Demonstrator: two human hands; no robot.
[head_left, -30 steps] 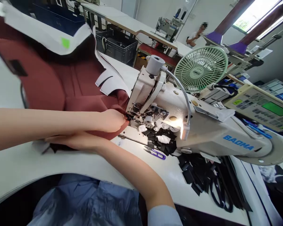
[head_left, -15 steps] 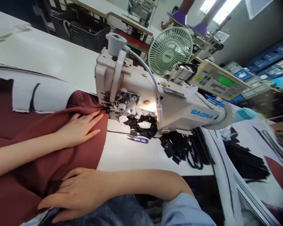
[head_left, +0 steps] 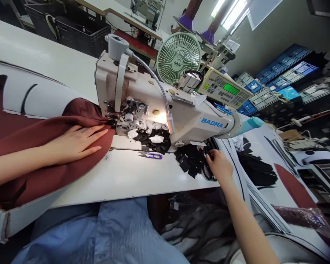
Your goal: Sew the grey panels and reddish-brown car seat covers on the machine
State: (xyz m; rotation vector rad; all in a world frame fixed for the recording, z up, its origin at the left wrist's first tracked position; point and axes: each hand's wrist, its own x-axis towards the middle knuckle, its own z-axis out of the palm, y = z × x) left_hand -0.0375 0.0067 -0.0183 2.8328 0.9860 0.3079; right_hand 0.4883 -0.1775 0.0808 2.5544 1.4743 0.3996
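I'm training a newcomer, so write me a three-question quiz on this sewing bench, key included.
1. What lies directly under the left hand?
2. True or false: the purple snips lie on the white table.
3. Which of these is nearest the right hand: a) the green fan; b) the black pieces; c) the control panel?

Key: 1. maroon fabric; 2. true; 3. b

Fabric [head_left: 52, 178] lies under the left hand [head_left: 78, 143], with the sewing machine [head_left: 181, 115] ahead of it and to its right. Snips [head_left: 150, 155] lie between both hands, scissors [head_left: 209, 178] at the right hand [head_left: 221, 167], small pieces [head_left: 187, 160] just left of that.
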